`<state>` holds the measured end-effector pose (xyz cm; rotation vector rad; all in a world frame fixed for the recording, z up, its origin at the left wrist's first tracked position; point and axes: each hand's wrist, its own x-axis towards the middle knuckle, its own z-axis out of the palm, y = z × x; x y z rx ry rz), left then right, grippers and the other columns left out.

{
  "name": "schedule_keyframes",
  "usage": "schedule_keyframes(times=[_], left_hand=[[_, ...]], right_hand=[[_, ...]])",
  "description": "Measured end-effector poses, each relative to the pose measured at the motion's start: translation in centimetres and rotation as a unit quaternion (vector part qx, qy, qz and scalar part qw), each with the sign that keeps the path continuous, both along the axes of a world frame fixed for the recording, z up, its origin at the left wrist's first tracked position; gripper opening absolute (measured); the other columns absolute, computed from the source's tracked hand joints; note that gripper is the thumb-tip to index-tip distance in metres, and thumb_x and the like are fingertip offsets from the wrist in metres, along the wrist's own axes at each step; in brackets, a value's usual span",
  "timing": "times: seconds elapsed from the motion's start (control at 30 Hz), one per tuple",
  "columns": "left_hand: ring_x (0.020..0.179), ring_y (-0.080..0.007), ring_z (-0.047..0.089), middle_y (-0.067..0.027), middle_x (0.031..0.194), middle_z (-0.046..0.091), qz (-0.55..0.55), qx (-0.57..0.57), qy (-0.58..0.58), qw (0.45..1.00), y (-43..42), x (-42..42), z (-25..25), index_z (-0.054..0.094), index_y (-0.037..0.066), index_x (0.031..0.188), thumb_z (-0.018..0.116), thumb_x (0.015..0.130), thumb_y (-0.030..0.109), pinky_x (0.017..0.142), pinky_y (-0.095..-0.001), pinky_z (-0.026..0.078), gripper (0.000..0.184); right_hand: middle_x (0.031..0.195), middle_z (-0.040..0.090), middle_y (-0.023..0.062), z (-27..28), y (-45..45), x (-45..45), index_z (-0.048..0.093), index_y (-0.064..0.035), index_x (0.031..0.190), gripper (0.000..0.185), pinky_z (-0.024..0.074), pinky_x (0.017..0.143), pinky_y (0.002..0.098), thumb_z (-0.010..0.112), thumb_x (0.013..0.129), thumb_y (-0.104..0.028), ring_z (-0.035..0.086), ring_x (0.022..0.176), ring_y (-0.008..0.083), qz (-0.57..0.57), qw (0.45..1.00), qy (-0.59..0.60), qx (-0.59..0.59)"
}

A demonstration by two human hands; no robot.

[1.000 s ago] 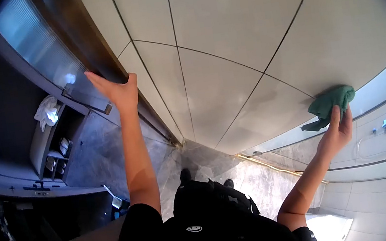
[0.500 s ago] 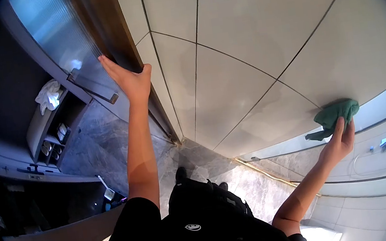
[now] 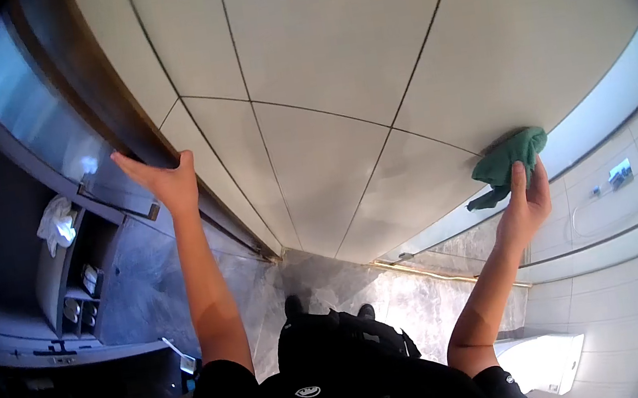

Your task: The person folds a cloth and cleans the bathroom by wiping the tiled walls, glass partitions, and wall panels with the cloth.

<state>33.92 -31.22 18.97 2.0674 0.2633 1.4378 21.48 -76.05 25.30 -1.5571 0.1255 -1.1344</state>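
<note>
My right hand (image 3: 528,208) grips a bunched green cloth (image 3: 511,161), which lies against the large pale wall tiles (image 3: 446,182) near the wall's right-hand edge. A loose corner of the cloth hangs out on the left. Further left, my left hand (image 3: 164,185) rests on the dark brown door frame (image 3: 121,104). Its fingers are stretched out on one side of the frame and the thumb stands apart on the wall side.
Beyond the frame are a ribbed glass door with a dark handle (image 3: 118,205) and a shelf unit holding shoes and a white cloth (image 3: 56,224). A glass shower panel (image 3: 607,125) stands at right. A gold strip (image 3: 425,269) crosses the marble-look floor (image 3: 329,278).
The view has shifted, so the wall, the frame and the door sit further left. My right hand still holds the cloth to the wall, and my left hand stays on the frame.
</note>
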Motion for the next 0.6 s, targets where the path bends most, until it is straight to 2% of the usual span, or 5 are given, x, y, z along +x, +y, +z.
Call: schedule_keyframes(times=[0.37,0.4,0.53,0.6], left_hand=[[0.138,-0.0443,0.013,-0.0332,0.147,0.013,0.029,0.017,-0.005,0.999,-0.1,-0.2,0.3,0.005,-0.013,0.141,0.072,0.061,0.013,0.114,-0.0475,0.013,0.107],[0.138,-0.0442,0.013,-0.0333,0.147,0.013,0.032,0.018,-0.001,0.999,0.0,-0.1,0.3,0.005,-0.013,0.141,0.072,0.062,0.013,0.114,-0.0471,0.013,0.107],[0.139,-0.0441,0.013,-0.0334,0.147,0.013,0.03,0.023,-0.003,0.999,0.3,0.0,0.1,0.006,-0.014,0.141,0.072,0.062,0.014,0.115,-0.0464,0.013,0.106],[0.139,-0.044,0.012,-0.0334,0.147,0.012,0.03,0.015,0.004,0.999,0.1,-0.2,0.3,0.006,-0.014,0.141,0.072,0.062,0.013,0.115,-0.0465,0.013,0.106]], right_hand=[[0.105,0.063,0.0105,0.8,2.1,0.9,0.058,0.0086,0.117,0.033,0.0487,0.083,0.026,0.065,0.086,-0.002,0.059,0.092,0.0137,0.035,0.999,0.009,0.001],[0.105,0.063,0.0111,0.9,2.8,1.5,0.058,0.0092,0.116,0.032,0.0491,0.083,0.0265,0.065,0.086,-0.001,0.06,0.093,0.0143,0.047,0.999,0.004,-0.01],[0.098,0.062,0.005,1.2,6.4,3.5,0.063,0.0051,0.108,0.025,0.0486,0.076,0.0224,0.066,0.084,0.001,0.058,0.089,0.01,0.078,0.995,0.002,-0.064],[0.097,0.063,0.0061,1.5,8.8,4.6,0.064,0.0034,0.107,0.026,0.0487,0.075,0.0215,0.069,0.082,-0.001,0.059,0.086,0.0103,0.091,0.992,-0.003,-0.089]])
